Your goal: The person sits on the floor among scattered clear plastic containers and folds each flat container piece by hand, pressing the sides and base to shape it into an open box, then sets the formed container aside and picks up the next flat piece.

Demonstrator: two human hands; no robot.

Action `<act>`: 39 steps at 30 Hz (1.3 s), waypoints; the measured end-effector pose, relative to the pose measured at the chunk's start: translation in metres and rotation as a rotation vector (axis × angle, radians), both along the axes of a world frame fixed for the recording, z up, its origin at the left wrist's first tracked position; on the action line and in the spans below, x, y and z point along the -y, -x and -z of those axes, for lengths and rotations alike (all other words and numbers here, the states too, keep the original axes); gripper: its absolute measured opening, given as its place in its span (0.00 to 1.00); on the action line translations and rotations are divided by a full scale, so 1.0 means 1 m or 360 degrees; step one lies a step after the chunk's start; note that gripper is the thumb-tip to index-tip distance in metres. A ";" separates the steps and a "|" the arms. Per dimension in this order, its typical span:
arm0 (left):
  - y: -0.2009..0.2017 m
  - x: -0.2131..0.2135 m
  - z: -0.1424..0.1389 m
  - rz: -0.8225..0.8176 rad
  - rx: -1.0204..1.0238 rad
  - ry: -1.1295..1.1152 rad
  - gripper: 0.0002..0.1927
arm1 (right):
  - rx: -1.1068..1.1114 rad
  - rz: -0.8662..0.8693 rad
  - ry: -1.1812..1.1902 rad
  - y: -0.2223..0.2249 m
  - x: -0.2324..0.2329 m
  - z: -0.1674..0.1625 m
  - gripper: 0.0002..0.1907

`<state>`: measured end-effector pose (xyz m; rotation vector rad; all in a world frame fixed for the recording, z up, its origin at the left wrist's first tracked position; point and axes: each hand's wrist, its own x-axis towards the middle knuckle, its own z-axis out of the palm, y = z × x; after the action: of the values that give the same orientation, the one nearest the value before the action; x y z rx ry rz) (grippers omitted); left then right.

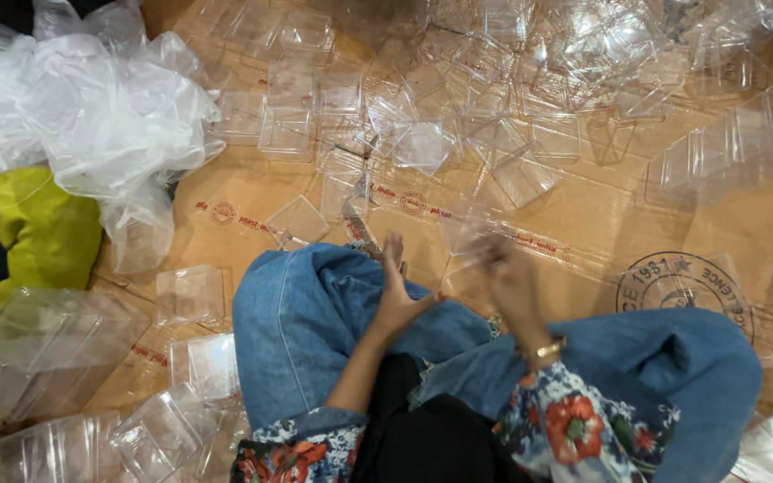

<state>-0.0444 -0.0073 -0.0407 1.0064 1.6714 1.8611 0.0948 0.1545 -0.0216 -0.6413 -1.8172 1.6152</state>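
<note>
I sit cross-legged in blue jeans (315, 313) on flattened cardboard (583, 215). My left hand (397, 284) is raised over my knee with its palm turned right and its fingers straight and apart, holding nothing I can see. My right hand (507, 273) is blurred by motion, and its fingertips pinch a small clear plastic container (462, 237) just in front of my knees. A gold bangle (543, 349) sits on the right wrist. Both forearms wear floral sleeves.
Several clear plastic square containers (422, 143) lie scattered over the cardboard ahead. Stacked rows of them stand at the right (744, 143) and lower left (55, 340). Crumpled clear plastic bags (91, 107) and a yellow cloth (42, 228) lie at the left.
</note>
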 end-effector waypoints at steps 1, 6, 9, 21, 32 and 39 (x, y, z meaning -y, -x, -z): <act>0.002 -0.002 0.005 0.0082 0.0122 -0.0146 0.68 | -0.0446 -0.0481 0.0497 0.004 0.007 0.002 0.19; 0.015 -0.008 0.023 -0.0079 0.0814 -0.0002 0.60 | 0.0620 -0.0096 0.0108 0.005 0.014 0.008 0.21; 0.022 -0.002 0.027 -0.0191 0.1154 -0.0164 0.56 | 0.1593 0.0069 -0.0641 0.009 0.018 0.013 0.46; 0.010 0.002 0.041 0.0057 0.0985 -0.0059 0.51 | 0.2059 0.0561 -0.0332 -0.006 -0.027 0.026 0.45; 0.003 0.004 0.036 0.0290 0.0777 0.0403 0.44 | -0.0033 -0.0043 0.0724 0.005 0.020 0.014 0.47; 0.001 0.000 0.032 0.0268 0.0728 0.0401 0.41 | -0.0053 -0.0277 0.0473 0.016 0.029 0.030 0.47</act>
<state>-0.0453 -0.0068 -0.0730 0.5470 1.4476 1.5738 0.0783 0.1251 -0.0520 -0.5922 -1.6613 2.0240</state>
